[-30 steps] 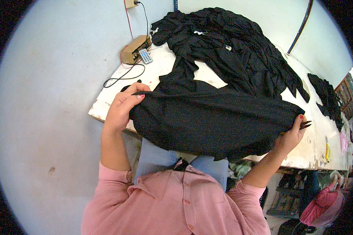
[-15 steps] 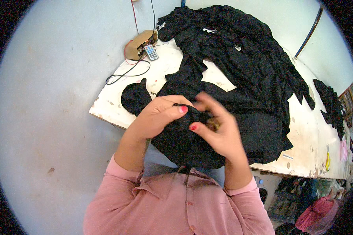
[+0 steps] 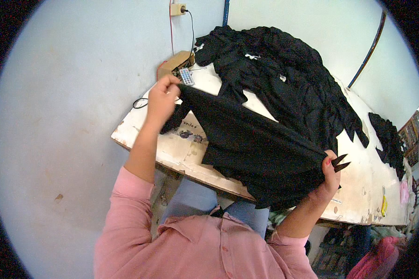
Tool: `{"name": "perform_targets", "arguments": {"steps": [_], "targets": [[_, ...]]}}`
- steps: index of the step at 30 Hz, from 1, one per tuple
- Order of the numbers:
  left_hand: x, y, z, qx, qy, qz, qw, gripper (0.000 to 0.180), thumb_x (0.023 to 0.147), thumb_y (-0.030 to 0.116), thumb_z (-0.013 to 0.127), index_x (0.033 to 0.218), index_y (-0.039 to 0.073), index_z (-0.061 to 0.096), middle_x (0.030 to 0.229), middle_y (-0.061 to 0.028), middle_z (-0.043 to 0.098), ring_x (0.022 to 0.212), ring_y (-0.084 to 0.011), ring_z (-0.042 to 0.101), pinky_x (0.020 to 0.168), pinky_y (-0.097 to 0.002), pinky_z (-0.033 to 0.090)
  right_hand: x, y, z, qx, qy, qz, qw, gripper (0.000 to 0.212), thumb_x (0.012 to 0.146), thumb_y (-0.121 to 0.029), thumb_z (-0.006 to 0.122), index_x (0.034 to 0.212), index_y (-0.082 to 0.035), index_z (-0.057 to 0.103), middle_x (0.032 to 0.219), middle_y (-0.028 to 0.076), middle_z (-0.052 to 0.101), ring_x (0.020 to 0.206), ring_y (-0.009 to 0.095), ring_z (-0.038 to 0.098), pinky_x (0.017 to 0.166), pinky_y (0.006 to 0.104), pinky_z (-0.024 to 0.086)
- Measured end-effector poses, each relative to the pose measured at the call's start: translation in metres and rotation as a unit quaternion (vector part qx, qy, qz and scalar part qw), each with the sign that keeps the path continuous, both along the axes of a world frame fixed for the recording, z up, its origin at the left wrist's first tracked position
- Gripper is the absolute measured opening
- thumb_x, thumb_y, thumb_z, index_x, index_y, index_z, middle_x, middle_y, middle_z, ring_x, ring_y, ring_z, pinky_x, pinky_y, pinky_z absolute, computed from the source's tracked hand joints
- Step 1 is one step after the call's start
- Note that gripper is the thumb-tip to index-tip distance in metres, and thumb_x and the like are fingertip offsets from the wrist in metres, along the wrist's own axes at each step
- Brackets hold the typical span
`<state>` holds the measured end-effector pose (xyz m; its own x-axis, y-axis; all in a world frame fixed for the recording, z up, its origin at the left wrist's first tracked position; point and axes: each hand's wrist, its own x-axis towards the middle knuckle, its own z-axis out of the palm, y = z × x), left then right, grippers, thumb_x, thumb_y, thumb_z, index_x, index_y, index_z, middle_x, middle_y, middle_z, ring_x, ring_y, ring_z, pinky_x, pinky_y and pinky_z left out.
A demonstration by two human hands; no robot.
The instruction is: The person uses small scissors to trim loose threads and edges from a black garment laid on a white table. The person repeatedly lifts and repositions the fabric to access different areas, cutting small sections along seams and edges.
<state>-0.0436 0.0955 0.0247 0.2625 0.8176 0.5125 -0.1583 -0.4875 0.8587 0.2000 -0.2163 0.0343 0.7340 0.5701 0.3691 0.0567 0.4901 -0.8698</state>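
I see left hand (image 3: pixel 163 100) pinching one corner of black fabric panel (image 3: pixel 260 146), right hand (image 3: pixel 331 174) gripping its other end plus snips (image 3: pixel 341 166), panel stretched over near edge of tabletop (image 3: pixel 356 186), black cloth heap (image 3: pixel 277 53) toward far edge

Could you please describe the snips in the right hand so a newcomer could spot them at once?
Find the white table, then the black cloth stretched between the left hand and the right hand. At its right end, the snips poke out of the right hand. Their two dark, pointed blades stand apart, unlike the yellow object lying on the table.
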Motion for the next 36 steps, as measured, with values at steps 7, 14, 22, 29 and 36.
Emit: {"name": "perform_targets", "arguments": {"steps": [7,14,22,29,36], "targets": [[-0.017,-0.068,0.081,0.005,0.294,-0.52,0.802,0.033,0.079,0.029,0.071,0.087,0.004,0.051,0.073,-0.0034,0.05,0.069,-0.0159,0.05,0.061,-0.0314,0.041,0.049,-0.013,0.007,-0.005,-0.01,-0.21,0.978,0.025,0.086,-0.023,0.069,0.097,-0.001,0.064,0.089,0.003,0.062,0.082,0.014,0.055,0.077,0.0295,0.043],[-0.006,-0.029,0.031,0.156,0.615,-0.226,0.74,0.043,0.074,0.031,0.074,0.105,0.002,0.066,0.089,-0.0183,0.069,0.083,-0.0267,0.066,0.077,-0.0361,0.05,0.072,-0.042,0.031,-0.008,-0.196,-0.266,0.944,0.02,0.09,-0.018,0.065,0.097,0.0,0.064,0.085,0.003,0.063,0.079,0.012,0.055,0.075,0.0261,0.044],[-0.03,-0.011,0.145,0.24,-0.077,0.013,0.968,0.027,0.071,-0.002,0.065,0.096,0.009,0.063,0.071,0.0019,0.061,0.067,-0.0095,0.058,0.063,-0.0245,0.046,0.075,-0.023,0.048,0.032,-0.173,-0.232,0.957,0.024,0.092,-0.024,0.063,0.097,0.0,0.063,0.091,0.003,0.061,0.082,0.012,0.053,0.077,0.0244,0.042],[-0.027,-0.033,0.083,-0.042,0.374,-0.436,0.817,0.017,0.079,0.008,0.074,0.092,0.004,0.065,0.086,0.0031,0.064,0.08,-0.0066,0.057,0.071,-0.0242,0.048,0.192,-0.04,0.013,-0.436,-0.388,-0.516,0.627,0.021,0.09,-0.023,0.062,0.1,-0.006,0.068,0.098,0.016,0.066,0.089,0.03,0.063,0.079,0.0319,0.048],[0.04,-0.092,0.07,0.307,0.264,-0.311,0.86,0.02,0.08,0.013,0.069,0.098,0.005,0.068,0.083,-0.0075,0.062,0.076,-0.0188,0.059,0.066,-0.0286,0.045,-0.014,0.058,0.032,-0.112,-0.334,0.007,0.936,0.049,0.077,-0.009,0.073,0.124,-0.003,0.057,0.116,0.009,0.063,0.099,0.018,0.061,0.082,0.029,0.049]]}}
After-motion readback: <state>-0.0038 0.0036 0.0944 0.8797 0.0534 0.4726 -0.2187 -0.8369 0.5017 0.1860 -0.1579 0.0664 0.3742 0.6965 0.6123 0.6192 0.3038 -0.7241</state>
